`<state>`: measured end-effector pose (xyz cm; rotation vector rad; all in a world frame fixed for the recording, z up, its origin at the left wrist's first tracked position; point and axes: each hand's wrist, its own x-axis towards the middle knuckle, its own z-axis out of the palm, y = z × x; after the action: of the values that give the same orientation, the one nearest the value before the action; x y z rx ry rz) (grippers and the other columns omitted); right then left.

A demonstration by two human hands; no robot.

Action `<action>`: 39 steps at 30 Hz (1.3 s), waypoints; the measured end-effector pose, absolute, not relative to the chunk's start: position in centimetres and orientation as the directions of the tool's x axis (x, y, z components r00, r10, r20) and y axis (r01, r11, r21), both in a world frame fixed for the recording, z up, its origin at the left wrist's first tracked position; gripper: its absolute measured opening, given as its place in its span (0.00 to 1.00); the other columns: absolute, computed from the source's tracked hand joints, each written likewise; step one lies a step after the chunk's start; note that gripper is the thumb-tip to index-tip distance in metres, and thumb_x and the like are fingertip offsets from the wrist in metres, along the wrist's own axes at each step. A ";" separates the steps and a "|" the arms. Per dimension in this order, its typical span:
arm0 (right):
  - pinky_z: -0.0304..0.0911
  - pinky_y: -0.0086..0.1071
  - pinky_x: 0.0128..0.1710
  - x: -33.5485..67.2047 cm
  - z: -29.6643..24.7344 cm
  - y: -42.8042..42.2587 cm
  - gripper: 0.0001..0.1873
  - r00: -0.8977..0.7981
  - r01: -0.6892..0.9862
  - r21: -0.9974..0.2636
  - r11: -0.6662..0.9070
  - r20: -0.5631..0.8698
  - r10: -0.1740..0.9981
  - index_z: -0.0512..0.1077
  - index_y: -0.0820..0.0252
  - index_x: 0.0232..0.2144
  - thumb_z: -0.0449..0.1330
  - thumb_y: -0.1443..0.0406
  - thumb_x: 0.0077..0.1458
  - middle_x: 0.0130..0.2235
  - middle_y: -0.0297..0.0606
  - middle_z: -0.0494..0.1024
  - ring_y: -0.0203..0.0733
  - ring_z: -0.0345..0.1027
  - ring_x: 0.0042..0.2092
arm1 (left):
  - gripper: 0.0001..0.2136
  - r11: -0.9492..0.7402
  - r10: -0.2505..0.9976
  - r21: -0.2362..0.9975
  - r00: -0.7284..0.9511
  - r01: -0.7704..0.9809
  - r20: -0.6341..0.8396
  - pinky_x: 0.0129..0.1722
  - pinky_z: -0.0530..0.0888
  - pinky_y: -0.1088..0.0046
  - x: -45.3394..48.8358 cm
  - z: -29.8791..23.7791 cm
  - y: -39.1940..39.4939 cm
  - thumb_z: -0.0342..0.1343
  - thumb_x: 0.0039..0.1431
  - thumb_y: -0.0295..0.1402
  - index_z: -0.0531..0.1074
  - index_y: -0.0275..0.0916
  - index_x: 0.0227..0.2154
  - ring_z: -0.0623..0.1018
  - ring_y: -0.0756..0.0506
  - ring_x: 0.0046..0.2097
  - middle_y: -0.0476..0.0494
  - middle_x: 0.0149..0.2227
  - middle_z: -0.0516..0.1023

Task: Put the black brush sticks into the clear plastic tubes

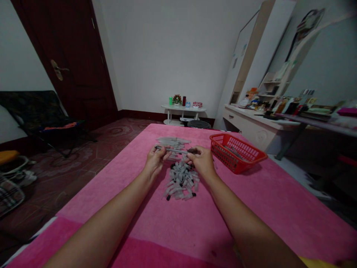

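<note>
A thin translucent pen (177, 150) is stretched level between my two hands above the table. My left hand (156, 159) pinches its left end. The fingers of my right hand (202, 159) are closed at its other end, where a small dark piece shows that I cannot make out clearly. Just below the hands lies a heap of clear pen caps (181, 181), some with black parts. Behind the hands, several clear pen barrels (173, 141) lie side by side in a loose stack.
A red plastic basket (237, 152) with dark thin pieces inside stands right of my right hand. The pink cloth (134, 212) covers the table. Farther off are a small white table (182, 108), a cluttered dresser (251, 119) and a folding chair (36, 111).
</note>
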<state>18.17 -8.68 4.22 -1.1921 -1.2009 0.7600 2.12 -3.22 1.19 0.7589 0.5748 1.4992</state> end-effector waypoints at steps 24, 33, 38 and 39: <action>0.65 0.30 0.28 25.0 10.0 -9.7 0.12 0.548 0.479 -0.834 0.274 0.527 0.649 0.74 0.64 0.31 0.59 0.63 0.43 0.28 0.40 0.77 0.39 0.70 0.28 | 0.13 -0.431 0.901 0.896 -0.008 -0.107 0.433 0.41 0.74 0.68 0.5 0.9 -2.1 0.54 0.55 0.41 0.70 0.37 0.38 0.78 0.45 0.42 0.41 0.37 0.78; 0.60 0.39 0.34 32.9 8.4 -10.9 0.17 0.698 0.712 -0.525 -0.466 0.598 0.393 0.78 0.56 0.38 0.56 0.58 0.48 0.34 0.46 0.78 0.50 0.70 0.37 | 0.09 -0.504 0.828 0.499 0.230 0.704 0.512 0.45 0.70 0.67 -1.8 -1.5 -0.5 0.55 0.52 0.35 0.77 0.42 0.34 0.74 0.42 0.44 0.43 0.38 0.79; 0.58 0.39 0.36 33.0 7.5 -10.5 0.17 0.692 0.720 -0.465 -0.515 0.539 0.480 0.78 0.57 0.36 0.56 0.58 0.47 0.32 0.45 0.78 0.50 0.69 0.36 | 0.09 -0.571 0.787 0.291 0.411 0.768 0.460 0.45 0.68 0.68 -1.3 -1.4 -0.9 0.55 0.52 0.32 0.77 0.43 0.35 0.73 0.42 0.44 0.44 0.37 0.78; 0.58 0.40 0.36 32.9 7.6 -10.5 0.17 0.682 0.729 -0.460 -0.507 0.554 0.478 0.78 0.57 0.36 0.56 0.58 0.47 0.32 0.45 0.78 0.50 0.69 0.36 | 0.09 -0.581 0.780 0.277 0.427 0.765 0.458 0.45 0.68 0.69 -1.3 -1.4 -0.9 0.55 0.52 0.32 0.77 0.43 0.35 0.73 0.43 0.44 0.44 0.37 0.78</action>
<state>32.94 -10.52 7.63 -2.2021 -0.9221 -0.4706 -1.26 -0.92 -1.38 2.6313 1.4247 0.8669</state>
